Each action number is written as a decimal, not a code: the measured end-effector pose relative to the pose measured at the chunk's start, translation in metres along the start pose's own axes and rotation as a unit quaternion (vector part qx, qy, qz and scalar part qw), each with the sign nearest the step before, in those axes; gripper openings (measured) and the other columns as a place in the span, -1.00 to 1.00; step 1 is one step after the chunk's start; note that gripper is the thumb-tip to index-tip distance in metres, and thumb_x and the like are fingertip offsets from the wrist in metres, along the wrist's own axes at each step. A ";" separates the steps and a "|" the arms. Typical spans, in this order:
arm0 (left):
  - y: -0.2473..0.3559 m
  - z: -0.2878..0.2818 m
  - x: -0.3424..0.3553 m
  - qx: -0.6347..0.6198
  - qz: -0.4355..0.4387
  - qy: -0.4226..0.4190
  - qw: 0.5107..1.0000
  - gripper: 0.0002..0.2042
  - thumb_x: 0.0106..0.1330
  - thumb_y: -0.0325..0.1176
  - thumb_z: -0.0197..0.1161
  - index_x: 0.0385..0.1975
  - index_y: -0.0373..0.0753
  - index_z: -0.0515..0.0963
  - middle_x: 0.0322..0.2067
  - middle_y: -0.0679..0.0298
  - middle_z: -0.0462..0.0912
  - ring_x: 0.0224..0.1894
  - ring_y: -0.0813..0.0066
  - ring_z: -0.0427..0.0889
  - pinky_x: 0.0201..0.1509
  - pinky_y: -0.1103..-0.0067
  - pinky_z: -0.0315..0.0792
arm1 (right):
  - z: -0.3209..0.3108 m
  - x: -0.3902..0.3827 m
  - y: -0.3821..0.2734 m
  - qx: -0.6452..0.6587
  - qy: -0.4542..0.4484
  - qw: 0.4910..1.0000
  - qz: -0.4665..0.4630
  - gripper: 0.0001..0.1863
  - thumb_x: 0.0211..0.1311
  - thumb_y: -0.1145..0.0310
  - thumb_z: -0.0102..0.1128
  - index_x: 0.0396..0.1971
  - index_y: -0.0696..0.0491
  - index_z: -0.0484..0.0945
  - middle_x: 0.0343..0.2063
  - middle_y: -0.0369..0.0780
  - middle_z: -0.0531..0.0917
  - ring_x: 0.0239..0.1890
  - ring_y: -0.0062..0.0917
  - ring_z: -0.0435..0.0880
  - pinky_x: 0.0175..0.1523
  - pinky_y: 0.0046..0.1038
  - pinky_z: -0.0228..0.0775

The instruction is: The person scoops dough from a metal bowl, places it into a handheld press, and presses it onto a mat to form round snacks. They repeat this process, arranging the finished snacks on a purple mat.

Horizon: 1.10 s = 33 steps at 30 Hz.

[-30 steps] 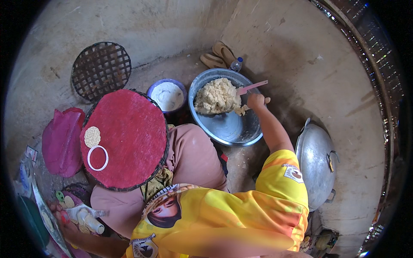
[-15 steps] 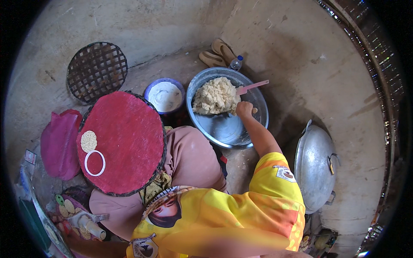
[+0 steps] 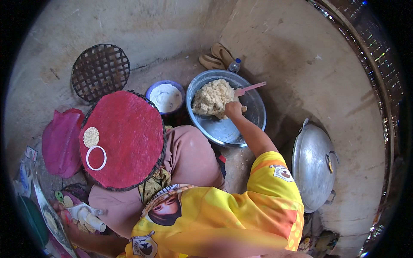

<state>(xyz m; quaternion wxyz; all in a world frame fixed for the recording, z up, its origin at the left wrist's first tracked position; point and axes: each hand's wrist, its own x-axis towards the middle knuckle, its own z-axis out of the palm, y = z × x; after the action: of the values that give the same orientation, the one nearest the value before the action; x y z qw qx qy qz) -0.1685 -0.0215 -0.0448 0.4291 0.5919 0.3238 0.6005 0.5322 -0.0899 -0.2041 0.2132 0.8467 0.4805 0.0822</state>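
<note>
Far left, my left hand [image 3: 64, 216] is dim beside a white tube [image 3: 95, 222]; I cannot tell how open it is or whether it holds anything. A flat pale round [image 3: 91, 137] lies beside a white ring [image 3: 104, 158] on the red tray [image 3: 133, 137]. Further right, pale, lumpy, moist-looking dough [image 3: 213, 94] is heaped in the metal basin [image 3: 221, 132]. My right hand [image 3: 233, 109] is closed round a handle [image 3: 244, 109] at its edge; I seem to be scooping, which calls for a firm grip.
</note>
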 end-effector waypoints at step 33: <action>0.016 0.135 0.051 -0.204 -0.164 -0.079 0.962 -0.67 0.18 -0.24 0.01 -0.14 -0.33 0.35 -0.23 0.18 0.50 -0.21 0.43 0.51 -0.14 0.52 0.42 | -0.316 -0.155 -0.156 0.391 0.450 0.706 -0.382 -0.93 -0.10 0.43 0.13 -0.52 -0.01 0.53 -0.66 -0.26 0.51 -0.64 -0.41 0.54 -0.61 -0.40 0.37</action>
<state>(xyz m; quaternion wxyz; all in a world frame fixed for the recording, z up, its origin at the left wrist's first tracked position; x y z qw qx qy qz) -0.0339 0.0013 0.0038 0.6574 0.4765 0.2519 0.5267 0.2211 -0.0622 0.0200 -0.3653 0.4609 0.7909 0.1693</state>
